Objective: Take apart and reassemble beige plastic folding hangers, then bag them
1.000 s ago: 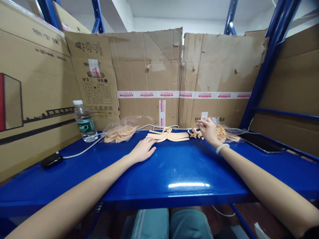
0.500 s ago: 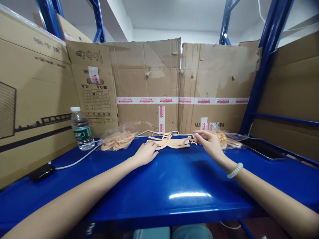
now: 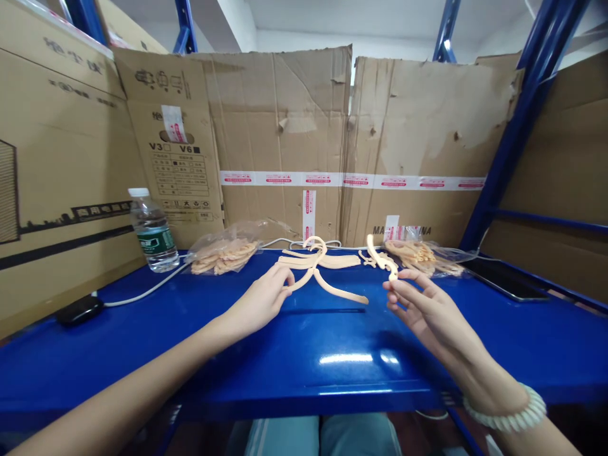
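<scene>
My left hand [image 3: 266, 294] pinches the left arm of a beige clothes hanger [image 3: 335, 289], which is lifted and tilted a little above the blue surface. Its hook curves upward and its other arm reaches right. Behind it lie more beige hangers [image 3: 344, 261], laid over one another. Held between the thumb and fingers of my right hand [image 3: 422, 310] is a small wavy beige piece [image 3: 379, 258], its upper end pointing up. Just behind that piece sits a little pile of small beige parts [image 3: 368, 258], partly hidden.
Clear bags of beige parts stand at left [image 3: 223, 253] and right [image 3: 413, 253]. A water bottle [image 3: 154, 237], a black device [image 3: 80, 310] with a white cable, and a phone [image 3: 506, 280] lie around the blue shelf [image 3: 332, 373]. Cardboard panels [image 3: 280, 139] wall the back.
My left hand has raised one hanger off the stack toward me. My right hand has drawn back from the small parts pile with a wavy beige piece. The view has shifted slightly.
</scene>
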A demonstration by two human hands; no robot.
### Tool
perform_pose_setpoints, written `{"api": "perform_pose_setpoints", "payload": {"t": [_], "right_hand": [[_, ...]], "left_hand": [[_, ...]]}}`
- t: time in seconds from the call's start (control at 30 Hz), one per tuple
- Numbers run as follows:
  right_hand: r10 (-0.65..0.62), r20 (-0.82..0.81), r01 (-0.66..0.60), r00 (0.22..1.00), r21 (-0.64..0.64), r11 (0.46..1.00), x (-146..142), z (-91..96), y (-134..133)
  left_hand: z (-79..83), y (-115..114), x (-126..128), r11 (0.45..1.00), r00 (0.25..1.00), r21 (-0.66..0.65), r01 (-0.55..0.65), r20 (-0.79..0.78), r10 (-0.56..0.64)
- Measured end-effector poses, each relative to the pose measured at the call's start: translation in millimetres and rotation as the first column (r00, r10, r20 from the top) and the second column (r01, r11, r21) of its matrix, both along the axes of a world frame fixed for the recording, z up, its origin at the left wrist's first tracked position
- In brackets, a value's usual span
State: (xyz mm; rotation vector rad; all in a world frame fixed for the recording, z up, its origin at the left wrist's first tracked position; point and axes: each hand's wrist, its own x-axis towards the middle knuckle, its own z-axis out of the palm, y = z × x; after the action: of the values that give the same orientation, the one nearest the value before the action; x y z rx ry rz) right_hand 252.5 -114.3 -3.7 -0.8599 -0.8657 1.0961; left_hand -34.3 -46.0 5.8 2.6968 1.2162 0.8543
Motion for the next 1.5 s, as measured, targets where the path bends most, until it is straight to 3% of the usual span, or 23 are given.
{"api": "perform_pose_setpoints", "payload": {"t": [0.13,0.3,0.47,0.83,1.2,1.5], "right_hand": [[0.035,-0.057,-0.037,0.998,-0.037,0.999,1,-8.7,-8],[0.089,0.152,-0.083,0.984,-0.047,0.995,7,-21.8,-9],[-0.002,0.260,0.018,0.966,-0.061,0.998,12,-23.1,-9],[0.222,0.289,-0.198,0.931,-0.111,0.974,12,-15.7,-14],[0.217,0.305,-0.211,0.927,-0.053,0.976,11,-17.5,-12],[0.217,0.285,-0.199,0.934,-0.092,0.976,11,-12.6,-14]], "left_hand": [[-5.3,-33,-3,0.997,0.995,-0.068,-0.032,0.093,0.038],[-23.8,-52,2,0.997,0.958,-0.065,-0.028,0.282,0.045],[-33.1,-55,5,0.999,0.973,0.035,0.018,0.231,-0.025],[-32.0,-60,3,0.992,0.955,0.122,-0.034,0.298,-0.004],[-31.2,-61,7,0.985,0.955,0.170,-0.022,0.295,-0.030],[-32.5,-62,6,0.986,0.952,0.160,-0.038,0.306,-0.013]]}}
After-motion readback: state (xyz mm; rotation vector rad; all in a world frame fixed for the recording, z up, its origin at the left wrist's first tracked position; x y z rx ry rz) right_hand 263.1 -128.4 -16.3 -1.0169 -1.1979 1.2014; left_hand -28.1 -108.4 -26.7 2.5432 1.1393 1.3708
